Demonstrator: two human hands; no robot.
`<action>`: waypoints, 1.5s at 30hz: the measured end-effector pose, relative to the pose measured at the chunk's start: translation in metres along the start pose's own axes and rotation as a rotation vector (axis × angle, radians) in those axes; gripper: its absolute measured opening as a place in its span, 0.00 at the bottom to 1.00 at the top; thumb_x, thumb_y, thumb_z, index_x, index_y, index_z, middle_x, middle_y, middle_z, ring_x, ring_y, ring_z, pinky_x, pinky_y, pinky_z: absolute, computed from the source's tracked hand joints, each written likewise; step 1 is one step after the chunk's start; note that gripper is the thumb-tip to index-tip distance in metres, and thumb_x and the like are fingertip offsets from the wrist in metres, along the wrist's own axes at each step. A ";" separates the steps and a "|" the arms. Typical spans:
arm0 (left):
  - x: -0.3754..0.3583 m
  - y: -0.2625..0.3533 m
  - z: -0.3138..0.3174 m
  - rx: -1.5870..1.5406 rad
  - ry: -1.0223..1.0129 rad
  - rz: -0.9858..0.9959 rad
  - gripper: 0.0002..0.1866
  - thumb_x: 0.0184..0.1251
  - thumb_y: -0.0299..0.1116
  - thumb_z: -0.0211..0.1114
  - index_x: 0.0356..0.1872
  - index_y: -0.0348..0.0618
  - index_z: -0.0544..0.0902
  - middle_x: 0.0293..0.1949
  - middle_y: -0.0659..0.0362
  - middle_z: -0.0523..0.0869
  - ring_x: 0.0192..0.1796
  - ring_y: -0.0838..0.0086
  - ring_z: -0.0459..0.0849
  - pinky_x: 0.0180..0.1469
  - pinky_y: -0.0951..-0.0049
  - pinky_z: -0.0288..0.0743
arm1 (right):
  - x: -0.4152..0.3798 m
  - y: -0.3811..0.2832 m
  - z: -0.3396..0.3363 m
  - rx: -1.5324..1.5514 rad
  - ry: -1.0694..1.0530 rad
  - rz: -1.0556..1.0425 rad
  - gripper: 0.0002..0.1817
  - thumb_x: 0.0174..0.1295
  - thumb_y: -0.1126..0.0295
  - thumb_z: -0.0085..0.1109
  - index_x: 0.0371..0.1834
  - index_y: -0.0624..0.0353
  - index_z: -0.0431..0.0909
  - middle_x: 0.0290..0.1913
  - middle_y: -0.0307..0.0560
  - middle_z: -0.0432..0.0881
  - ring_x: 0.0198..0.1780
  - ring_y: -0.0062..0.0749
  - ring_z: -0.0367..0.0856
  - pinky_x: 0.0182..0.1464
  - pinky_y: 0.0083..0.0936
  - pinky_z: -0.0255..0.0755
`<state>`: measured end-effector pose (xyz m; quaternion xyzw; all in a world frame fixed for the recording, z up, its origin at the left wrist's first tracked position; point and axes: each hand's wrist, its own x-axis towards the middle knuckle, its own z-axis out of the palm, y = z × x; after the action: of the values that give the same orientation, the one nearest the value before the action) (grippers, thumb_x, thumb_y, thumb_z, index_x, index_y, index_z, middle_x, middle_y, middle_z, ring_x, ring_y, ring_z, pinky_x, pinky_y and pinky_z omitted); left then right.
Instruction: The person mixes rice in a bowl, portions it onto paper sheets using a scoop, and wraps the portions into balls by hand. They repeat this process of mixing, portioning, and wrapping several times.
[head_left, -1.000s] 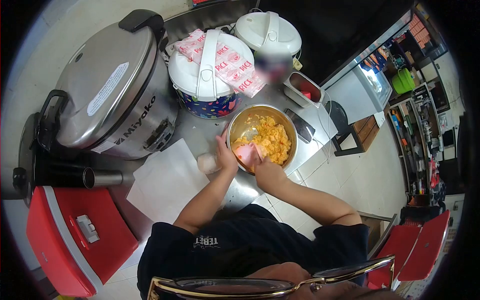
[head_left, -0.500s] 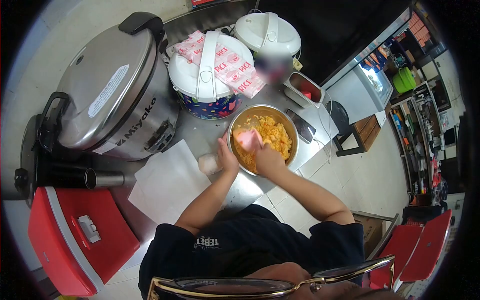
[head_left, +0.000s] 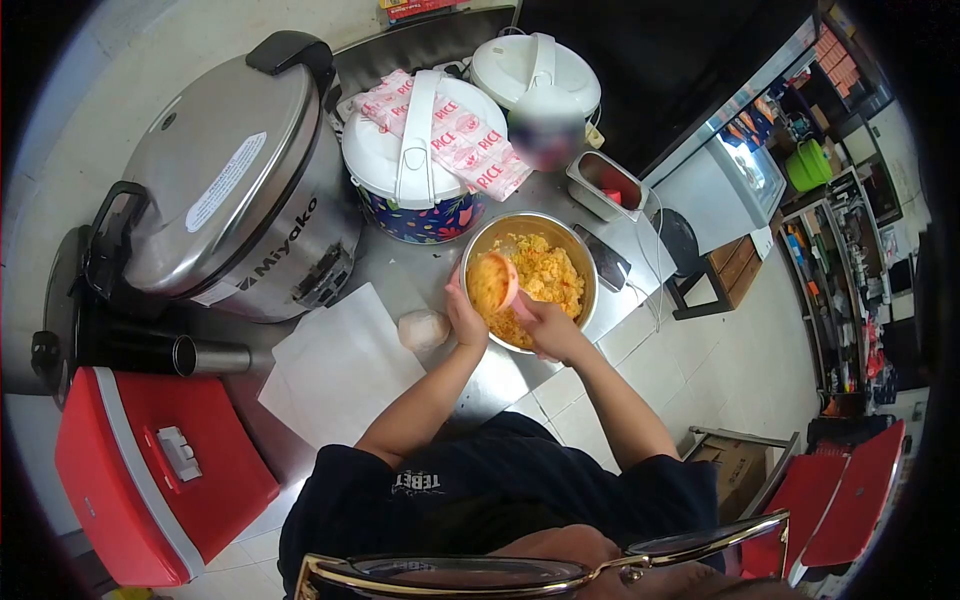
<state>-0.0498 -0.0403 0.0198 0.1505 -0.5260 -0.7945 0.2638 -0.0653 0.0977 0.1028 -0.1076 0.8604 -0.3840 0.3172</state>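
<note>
A steel bowl [head_left: 590, 300] holds yellow-orange food [head_left: 548, 272], which looks like mixed rice. My left hand [head_left: 466, 313] presses against the near left side of the bowl, closed round its rim. Over the bowl, my right hand [head_left: 552, 330] grips the handle of a pink scoop [head_left: 511, 290], whose cup is tilted and shows food in it. Just left of my left hand, a pale round wrapped item [head_left: 423, 330] rests beside white paper sheets [head_left: 340, 368].
A large steel Miyako cooker [head_left: 240, 200] stands at left, two white-lidded cookers [head_left: 380, 165] behind the bowl. A phone [head_left: 603, 254] and a metal container [head_left: 600, 190] lie right. A red cooler box [head_left: 130, 470] sits front left.
The pink scoop has turned, so its cup now shows food inside. My right hand has shifted slightly right and down, and my left hand slightly right along the bowl.
</note>
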 end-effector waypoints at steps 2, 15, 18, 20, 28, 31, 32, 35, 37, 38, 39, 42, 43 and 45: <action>0.005 -0.009 -0.004 -0.040 -0.107 0.065 0.41 0.71 0.62 0.26 0.63 0.32 0.64 0.61 0.49 0.70 0.64 0.64 0.67 0.65 0.67 0.58 | 0.007 0.013 -0.009 0.265 -0.073 0.122 0.33 0.59 0.75 0.51 0.71 0.52 0.57 0.18 0.40 0.74 0.16 0.25 0.72 0.19 0.24 0.69; -0.135 0.084 -0.278 1.109 -0.650 0.279 0.22 0.62 0.34 0.58 0.58 0.45 0.72 0.60 0.51 0.72 0.65 0.59 0.68 0.67 0.56 0.58 | -0.031 -0.044 0.052 0.955 -0.580 0.059 0.29 0.51 0.77 0.57 0.59 0.64 0.63 0.40 0.47 0.77 0.23 0.24 0.76 0.21 0.16 0.70; -0.155 0.101 -0.289 1.228 -0.892 0.170 0.24 0.63 0.36 0.58 0.61 0.46 0.69 0.64 0.54 0.69 0.69 0.61 0.63 0.70 0.55 0.53 | -0.023 -0.035 0.139 1.160 -0.906 0.120 0.28 0.52 0.75 0.57 0.58 0.64 0.63 0.43 0.46 0.76 0.21 0.19 0.70 0.20 0.15 0.65; -0.162 0.099 -0.298 1.295 -0.929 0.199 0.28 0.63 0.40 0.58 0.64 0.47 0.66 0.67 0.56 0.65 0.71 0.62 0.58 0.71 0.56 0.49 | -0.024 -0.026 0.199 1.242 -1.015 0.214 0.23 0.55 0.76 0.55 0.57 0.65 0.65 0.39 0.43 0.74 0.21 0.18 0.65 0.22 0.14 0.62; -0.167 0.091 -0.309 1.262 -0.989 0.294 0.27 0.67 0.44 0.51 0.66 0.47 0.64 0.69 0.56 0.61 0.72 0.64 0.55 0.72 0.58 0.46 | 0.008 -0.001 0.238 1.160 -0.909 0.285 0.25 0.59 0.76 0.52 0.61 0.65 0.64 0.28 0.36 0.71 0.21 0.17 0.65 0.22 0.14 0.61; -0.167 0.093 -0.310 1.248 -0.987 0.290 0.27 0.67 0.43 0.51 0.66 0.45 0.64 0.69 0.56 0.61 0.72 0.63 0.55 0.72 0.59 0.47 | 0.009 -0.024 0.215 0.607 -0.501 0.120 0.26 0.57 0.75 0.52 0.62 0.63 0.64 0.28 0.41 0.73 0.23 0.22 0.73 0.23 0.19 0.67; -0.167 0.092 -0.310 1.243 -0.989 0.296 0.27 0.67 0.43 0.51 0.66 0.45 0.64 0.69 0.56 0.61 0.72 0.63 0.55 0.72 0.59 0.47 | 0.003 -0.024 0.222 0.605 -0.494 0.119 0.26 0.57 0.75 0.52 0.62 0.63 0.64 0.28 0.41 0.73 0.23 0.22 0.73 0.23 0.19 0.67; -0.168 0.084 -0.313 1.216 -0.986 0.321 0.27 0.66 0.42 0.52 0.65 0.43 0.64 0.68 0.55 0.63 0.72 0.63 0.57 0.72 0.61 0.49 | -0.036 -0.035 0.266 -0.810 0.224 -0.471 0.32 0.55 0.72 0.52 0.65 0.62 0.56 0.38 0.53 0.75 0.35 0.41 0.82 0.29 0.34 0.75; -0.168 0.085 -0.314 1.231 -0.989 0.393 0.26 0.66 0.40 0.53 0.63 0.39 0.67 0.67 0.52 0.65 0.70 0.62 0.60 0.71 0.62 0.52 | -0.044 -0.035 0.293 -1.008 0.158 -0.350 0.32 0.56 0.69 0.53 0.64 0.63 0.54 0.39 0.55 0.74 0.36 0.46 0.83 0.31 0.34 0.79; -0.166 0.085 -0.316 1.223 -0.998 0.392 0.26 0.66 0.40 0.53 0.63 0.39 0.67 0.67 0.52 0.65 0.70 0.62 0.60 0.71 0.62 0.52 | -0.040 -0.032 0.304 -1.049 0.195 -0.328 0.30 0.56 0.69 0.53 0.63 0.63 0.55 0.38 0.54 0.74 0.34 0.45 0.83 0.30 0.33 0.80; -0.163 0.079 -0.317 1.211 -0.967 0.388 0.25 0.66 0.40 0.53 0.61 0.38 0.68 0.65 0.50 0.67 0.69 0.61 0.62 0.71 0.62 0.53 | -0.034 -0.037 0.307 -1.058 0.195 -0.324 0.30 0.56 0.69 0.53 0.63 0.63 0.55 0.38 0.54 0.74 0.34 0.45 0.83 0.30 0.33 0.80; -0.170 0.082 -0.316 1.141 -0.947 0.362 0.24 0.66 0.38 0.53 0.59 0.35 0.71 0.61 0.47 0.71 0.67 0.59 0.65 0.70 0.61 0.54 | -0.035 -0.038 0.315 -1.014 0.298 -0.304 0.27 0.57 0.70 0.52 0.59 0.63 0.57 0.36 0.51 0.73 0.30 0.42 0.83 0.26 0.31 0.79; -0.170 0.084 -0.316 1.134 -0.936 0.367 0.23 0.66 0.38 0.53 0.59 0.35 0.71 0.61 0.47 0.72 0.67 0.59 0.65 0.70 0.61 0.54 | -0.038 -0.035 0.315 -1.019 0.287 -0.310 0.26 0.57 0.71 0.52 0.59 0.63 0.57 0.35 0.51 0.73 0.28 0.41 0.83 0.25 0.31 0.79; -0.166 0.085 -0.310 1.117 -0.918 0.382 0.23 0.66 0.38 0.53 0.58 0.35 0.71 0.61 0.47 0.72 0.67 0.59 0.65 0.70 0.61 0.54 | -0.033 -0.037 0.308 -1.038 0.281 -0.317 0.25 0.58 0.71 0.51 0.59 0.63 0.57 0.35 0.50 0.73 0.27 0.40 0.83 0.25 0.32 0.79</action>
<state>0.2680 -0.2057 -0.0330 -0.1787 -0.9253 -0.3326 0.0353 0.1514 -0.0956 -0.0104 -0.3256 0.9438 0.0362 0.0434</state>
